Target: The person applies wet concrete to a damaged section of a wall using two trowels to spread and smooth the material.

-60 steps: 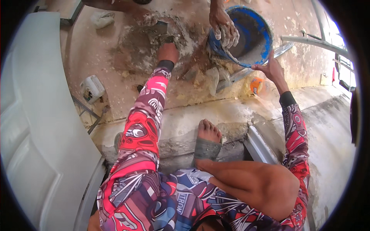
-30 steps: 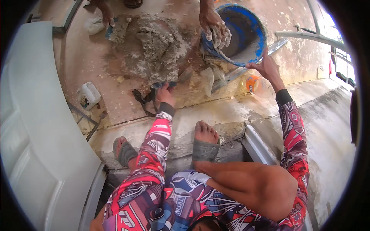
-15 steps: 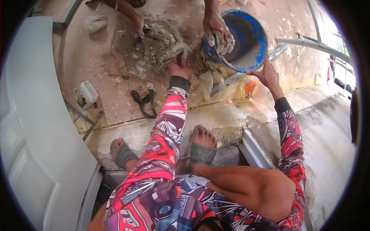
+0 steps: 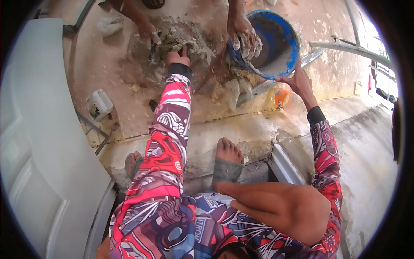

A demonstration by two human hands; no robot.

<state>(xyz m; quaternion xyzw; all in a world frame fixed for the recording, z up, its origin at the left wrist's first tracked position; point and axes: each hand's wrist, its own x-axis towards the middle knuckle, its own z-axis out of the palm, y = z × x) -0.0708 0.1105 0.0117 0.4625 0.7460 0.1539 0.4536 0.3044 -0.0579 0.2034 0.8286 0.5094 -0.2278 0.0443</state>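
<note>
"Head view: how far are we?"

"Partway, we'd judge: grey mix [image 4: 179, 36] heaped unsmoothed on the floor [image 4: 129, 114], beyond its near edge. Left hand [image 4: 178, 58] at it, fingers hidden, can't tell. Right hand [image 4: 300, 83], thumb and fingers spread, touches bucket [image 4: 290, 47]; grey residue inside."

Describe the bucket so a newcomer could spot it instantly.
From the white panel along the left edge, cross the mortar patch to the upper right. There the right hand and a co-worker's hand touch a bucket. Its wide, round, blue-rimmed mouth sets it apart from the orange-labelled bottle below.
</note>
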